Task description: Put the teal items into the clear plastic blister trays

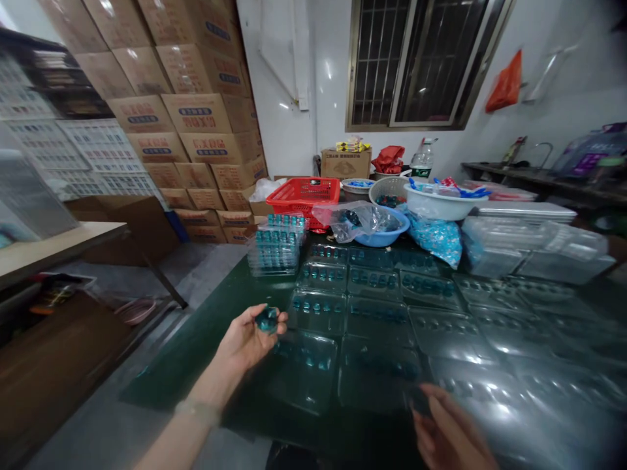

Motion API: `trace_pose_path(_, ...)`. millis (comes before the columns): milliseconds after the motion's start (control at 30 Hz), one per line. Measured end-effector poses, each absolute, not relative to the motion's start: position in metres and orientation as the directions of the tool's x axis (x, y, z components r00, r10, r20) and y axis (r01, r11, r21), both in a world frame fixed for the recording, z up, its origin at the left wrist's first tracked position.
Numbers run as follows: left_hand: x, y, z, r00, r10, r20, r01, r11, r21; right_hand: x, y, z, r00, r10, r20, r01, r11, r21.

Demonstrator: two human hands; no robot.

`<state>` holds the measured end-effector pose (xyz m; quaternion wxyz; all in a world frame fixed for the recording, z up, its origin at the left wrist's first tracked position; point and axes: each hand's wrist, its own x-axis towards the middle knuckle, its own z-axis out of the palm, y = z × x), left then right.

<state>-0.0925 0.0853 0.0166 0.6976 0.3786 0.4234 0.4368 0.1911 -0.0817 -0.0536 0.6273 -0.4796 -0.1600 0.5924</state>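
My left hand [245,339] is palm up over the dark green table [196,313], its fingers curled around a small teal gel capsule [267,319]. Just right of that hand lie clear plastic blister trays [318,310] in rows, with teal capsules in many of their cavities. My right hand [450,431] sits at the lower edge of the view, over the trays. A dark object [419,401] shows at its fingertips, too blurred to identify. A stack of filled trays [274,251] stands at the table's far left.
A blue bowl [379,228] holds a plastic bag, and a white bowl [438,202] and a red basket [304,199] stand behind it. A bag of blue pieces [435,238] and stacked empty trays [539,251] lie at the far edge. Cardboard boxes [196,124] tower at the back left.
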Motion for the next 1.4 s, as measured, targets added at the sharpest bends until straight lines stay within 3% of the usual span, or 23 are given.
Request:
trace_pose_path(167,-0.036,0.046,0.014,0.465,0.828,-0.313,-0.446,0.524,0.726,0.18,-0.069,-0.036,0.126,0.975,-0.184,-0.616,-0.068,-0.785)
trace_pose_path(233,-0.011,0.03,0.014,0.542,0.762,-0.354,-0.387,0.6,0.7,0.178,-0.065,-0.031,0.101,0.986,-0.136,-0.637,-0.041,-0.77)
trace_pose_path(267,0.001,0.021,0.014,0.566,0.748,-0.347,-0.32,0.587,0.743,0.177,-0.065,-0.03,0.098,0.988,-0.117,-0.642,-0.027,-0.766)
trace_pose_path(367,0.03,-0.002,0.015,0.579,0.777,-0.247,-0.087,0.36,0.929,0.175,-0.067,-0.028,0.116,0.99,-0.081,-0.629,0.01,-0.778)
trace_pose_path(500,0.049,-0.016,0.018,0.485,0.867,-0.115,0.16,0.042,0.986,0.173,-0.073,-0.028,0.231,0.973,-0.021,-0.54,0.11,-0.834)
trace_pose_path(600,0.052,-0.018,0.018,0.441,0.898,0.0,0.213,-0.105,0.971,0.172,-0.075,-0.027,0.266,0.964,-0.003,-0.473,0.127,-0.872)
trace_pose_path(900,0.051,-0.027,0.004,0.496,0.855,0.153,0.227,-0.297,0.927,0.169,-0.08,-0.025,0.257,0.966,0.017,-0.423,0.128,-0.897)
trace_pose_path(967,0.051,-0.026,0.001,0.522,0.849,0.079,0.194,-0.209,0.958,0.169,-0.082,-0.024,0.251,0.968,0.023,-0.362,0.116,-0.925)
trace_pose_path(1033,0.052,-0.025,-0.002,0.556,0.827,-0.081,0.113,0.021,0.993,0.169,-0.083,-0.022,0.241,0.97,0.021,-0.303,0.096,-0.948)
trace_pose_path(1100,0.052,-0.024,-0.004,0.593,0.772,-0.23,-0.01,0.293,0.956,0.17,-0.083,-0.021,0.251,0.968,0.017,-0.246,0.081,-0.966)
trace_pose_path(1233,0.053,-0.022,-0.001,0.634,0.647,-0.425,-0.203,0.669,0.715,0.172,-0.08,-0.022,0.303,0.953,0.018,-0.2,0.082,-0.976)
trace_pose_path(1333,0.051,-0.019,0.004,0.689,0.554,-0.467,-0.285,0.8,0.527,0.177,-0.076,-0.025,0.292,0.956,-0.01,-0.361,0.101,-0.927)
trace_pose_path(1400,0.05,-0.016,0.005,0.717,0.553,-0.425,-0.342,0.81,0.477,0.183,-0.073,-0.026,0.243,0.969,-0.03,-0.516,0.104,-0.85)
